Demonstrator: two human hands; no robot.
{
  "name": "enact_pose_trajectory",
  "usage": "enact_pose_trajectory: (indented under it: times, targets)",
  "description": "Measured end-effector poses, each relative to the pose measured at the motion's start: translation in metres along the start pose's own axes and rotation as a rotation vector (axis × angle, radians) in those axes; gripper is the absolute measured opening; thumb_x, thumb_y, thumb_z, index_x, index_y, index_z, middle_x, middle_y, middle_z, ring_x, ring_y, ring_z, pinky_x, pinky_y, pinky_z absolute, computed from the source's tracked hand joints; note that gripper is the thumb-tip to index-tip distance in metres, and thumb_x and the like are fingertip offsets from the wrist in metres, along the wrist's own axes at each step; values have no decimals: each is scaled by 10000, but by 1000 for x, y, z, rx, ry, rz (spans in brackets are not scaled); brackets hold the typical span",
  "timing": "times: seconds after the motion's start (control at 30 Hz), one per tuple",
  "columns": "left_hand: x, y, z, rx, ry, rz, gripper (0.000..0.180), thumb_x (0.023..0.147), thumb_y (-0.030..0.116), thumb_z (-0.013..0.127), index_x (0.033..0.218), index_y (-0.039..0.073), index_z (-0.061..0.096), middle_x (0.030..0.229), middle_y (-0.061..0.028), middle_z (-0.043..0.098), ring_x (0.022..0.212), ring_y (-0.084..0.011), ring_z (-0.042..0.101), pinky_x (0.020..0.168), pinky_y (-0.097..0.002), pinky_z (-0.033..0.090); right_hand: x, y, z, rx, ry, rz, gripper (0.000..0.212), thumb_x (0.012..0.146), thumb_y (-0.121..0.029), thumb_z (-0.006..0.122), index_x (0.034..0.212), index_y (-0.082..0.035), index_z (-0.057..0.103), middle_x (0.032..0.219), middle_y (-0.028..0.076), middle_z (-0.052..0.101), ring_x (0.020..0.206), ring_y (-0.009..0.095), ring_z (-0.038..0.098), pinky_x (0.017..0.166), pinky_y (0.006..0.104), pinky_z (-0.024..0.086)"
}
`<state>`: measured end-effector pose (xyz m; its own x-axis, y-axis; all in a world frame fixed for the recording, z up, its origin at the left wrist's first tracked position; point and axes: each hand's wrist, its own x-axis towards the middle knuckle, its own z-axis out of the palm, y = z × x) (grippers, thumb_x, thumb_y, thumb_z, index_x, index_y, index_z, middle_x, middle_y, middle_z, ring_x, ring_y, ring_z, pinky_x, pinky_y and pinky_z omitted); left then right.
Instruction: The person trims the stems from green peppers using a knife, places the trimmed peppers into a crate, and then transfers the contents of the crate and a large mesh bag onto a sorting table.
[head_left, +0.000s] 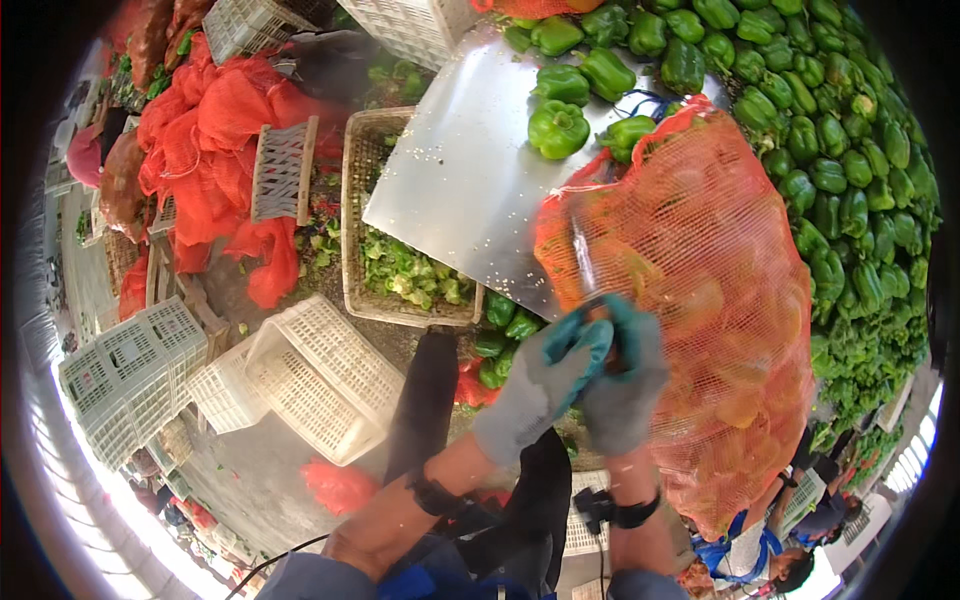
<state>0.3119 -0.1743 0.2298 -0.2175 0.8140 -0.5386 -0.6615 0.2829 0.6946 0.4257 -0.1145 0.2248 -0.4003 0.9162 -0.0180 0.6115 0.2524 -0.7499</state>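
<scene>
From the head camera I see my two gloved hands drawn close together, just left of one red mesh sack (pixel 690 290). My right hand (pixel 625 375) is curled around one dark thing (pixel 598 308), mostly hidden by the gloves; a shiny streak (pixel 582 250) rises from it — perhaps a blade, but too blurred to be sure. My left hand (pixel 545 375) is bent in beside it, thumb up; whether it grips anything I cannot tell.

The sack is stuffed, its contents veiled by the mesh. At least four loose green peppers (pixel 558 130) lie near its top on one metal table (pixel 450 150); the heap (pixel 830 170) beyond has too many to count and runs behind the sack. To my left stand one beige crate (pixel 353 220) of green scraps and two white crates (pixel 325 380), overlapping. Any writing on the crates is too small to read.
</scene>
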Motion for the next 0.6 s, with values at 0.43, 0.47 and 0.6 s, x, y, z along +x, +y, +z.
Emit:
enact_pose_trajectory:
  times: [0.43, 0.47, 0.6]
  targets:
    - [137, -31, -218, 620, 491, 160, 357, 1034, 314, 762, 986, -39, 738, 697, -48, 685, 549, -131, 608, 529, -308, 456, 2, 85, -93, -661, 371, 254, 588, 944, -290, 760, 1459, -51, 606, 1539, 210, 548, 1419, 402, 508, 1157, 552, 406]
    - [153, -28, -242, 577, 463, 136, 330, 1042, 285, 749, 1035, -44, 731, 729, -52, 697, 527, -139, 598, 510, -311, 452, 0, 93, -92, -678, 396, 272, 588, 944, -290, 760, 1459, -51, 606, 1539, 210, 548, 1419, 402, 508, 1157, 552, 406]
    - [179, -20, -273, 652, 451, 176, 252, 1071, 251, 702, 1110, 2, 723, 679, -33, 639, 517, -129, 571, 503, -308, 453, -3, 109, -74, -933, 88, 110, 746, 990, -496, 652, 1575, -54, 511, 1597, 188, 513, 1494, 375, 441, 1227, 557, 294]
